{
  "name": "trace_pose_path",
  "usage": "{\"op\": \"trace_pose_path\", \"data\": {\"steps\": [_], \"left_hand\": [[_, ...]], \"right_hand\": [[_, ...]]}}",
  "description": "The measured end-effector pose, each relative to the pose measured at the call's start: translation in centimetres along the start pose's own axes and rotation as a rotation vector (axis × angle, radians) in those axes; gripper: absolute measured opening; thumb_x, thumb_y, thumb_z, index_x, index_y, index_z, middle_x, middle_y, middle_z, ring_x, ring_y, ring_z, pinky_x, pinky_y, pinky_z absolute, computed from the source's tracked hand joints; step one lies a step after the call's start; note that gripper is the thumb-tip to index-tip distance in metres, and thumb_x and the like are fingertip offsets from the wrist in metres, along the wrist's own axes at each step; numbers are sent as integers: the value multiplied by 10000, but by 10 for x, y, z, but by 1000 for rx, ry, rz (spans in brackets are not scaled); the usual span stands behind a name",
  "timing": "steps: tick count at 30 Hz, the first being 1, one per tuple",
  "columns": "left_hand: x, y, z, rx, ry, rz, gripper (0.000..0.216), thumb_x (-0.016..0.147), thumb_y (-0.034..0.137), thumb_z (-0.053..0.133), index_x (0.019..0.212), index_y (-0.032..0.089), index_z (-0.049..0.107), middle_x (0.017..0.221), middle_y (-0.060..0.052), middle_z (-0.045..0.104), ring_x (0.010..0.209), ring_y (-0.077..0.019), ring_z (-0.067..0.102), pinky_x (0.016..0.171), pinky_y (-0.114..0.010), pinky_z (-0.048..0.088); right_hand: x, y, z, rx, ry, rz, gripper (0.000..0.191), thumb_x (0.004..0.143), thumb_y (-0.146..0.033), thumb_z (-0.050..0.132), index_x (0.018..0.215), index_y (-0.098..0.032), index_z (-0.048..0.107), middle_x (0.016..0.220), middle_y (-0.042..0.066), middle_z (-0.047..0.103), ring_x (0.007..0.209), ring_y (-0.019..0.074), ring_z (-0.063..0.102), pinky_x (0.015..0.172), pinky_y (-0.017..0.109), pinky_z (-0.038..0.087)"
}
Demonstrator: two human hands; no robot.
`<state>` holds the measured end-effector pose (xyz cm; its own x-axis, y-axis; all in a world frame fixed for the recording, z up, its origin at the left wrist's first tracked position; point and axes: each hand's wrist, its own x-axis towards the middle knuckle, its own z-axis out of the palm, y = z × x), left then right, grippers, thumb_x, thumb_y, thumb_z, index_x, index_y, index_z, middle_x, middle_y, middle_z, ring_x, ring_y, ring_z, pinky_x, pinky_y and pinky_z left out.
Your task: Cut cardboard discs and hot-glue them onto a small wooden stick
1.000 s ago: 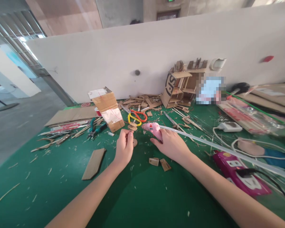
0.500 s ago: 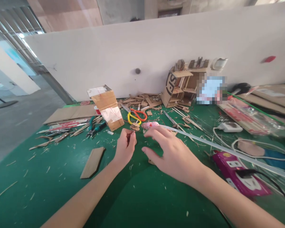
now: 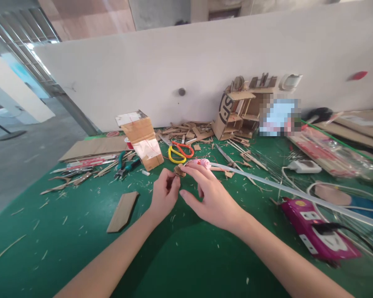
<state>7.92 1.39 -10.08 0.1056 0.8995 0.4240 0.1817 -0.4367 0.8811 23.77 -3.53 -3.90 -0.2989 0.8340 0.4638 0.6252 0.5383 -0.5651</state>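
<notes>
My left hand (image 3: pixel 165 193) is closed, its thumb and forefinger pinching a small brown cardboard piece (image 3: pixel 179 170) just above the table. My right hand (image 3: pixel 211 194) hovers beside it with thumb and fingers apart; its outstretched fingertips reach the edge of the piece, and I cannot tell whether they press on it. Behind the right fingers lies a pink glue gun (image 3: pixel 204 163), partly hidden, with a long translucent glue stick (image 3: pixel 267 182) running off to the right. Scissors with yellow and orange handles (image 3: pixel 178 159) rest beyond the hands.
On the green table (image 3: pixel 90 256) lie a cut cardboard strip (image 3: pixel 122 212), green-handled pliers (image 3: pixel 124 167) and a magenta power strip (image 3: pixel 317 229). A folded cardboard stand (image 3: pixel 143 138), a scrap pile (image 3: pixel 189 132) and a cardboard shelf model (image 3: pixel 236 111) stand along the white wall.
My right hand has moved left and closer to my left hand, its fingertips now at the cardboard piece. The left hand keeps its pinch. The view has shifted slightly.
</notes>
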Motion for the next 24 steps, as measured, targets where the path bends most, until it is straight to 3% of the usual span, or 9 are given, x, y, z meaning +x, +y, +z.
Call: {"op": "trace_pose_path", "data": {"steps": [13,17,24], "left_hand": [[1,5,-1,76,-61,39,166,917,323,454,916,183,543,689,19,509,589,-106,455,568,-222,376],[2,6,-1,63,-72,27,172,916,326,458,913,182,552,695,14,514,600,-107,464,574,-220,384],[3,6,-2,17,-86,22,188,918,337,457,914,176,554,691,14,502,596,-101,462,569,-215,390]], "right_hand": [[0,8,1,46,15,-22,425,840,-257,542,1261,-217,511,1299,76,539,1200,233,491,1035,442,388],[0,7,0,53,14,-3,422,835,-255,550,1255,-226,524,1292,77,549,1160,236,518,977,425,439],[-2,5,-2,66,-10,27,428,843,-266,541,1268,-224,518,1308,88,533,917,194,608,825,386,502]]}}
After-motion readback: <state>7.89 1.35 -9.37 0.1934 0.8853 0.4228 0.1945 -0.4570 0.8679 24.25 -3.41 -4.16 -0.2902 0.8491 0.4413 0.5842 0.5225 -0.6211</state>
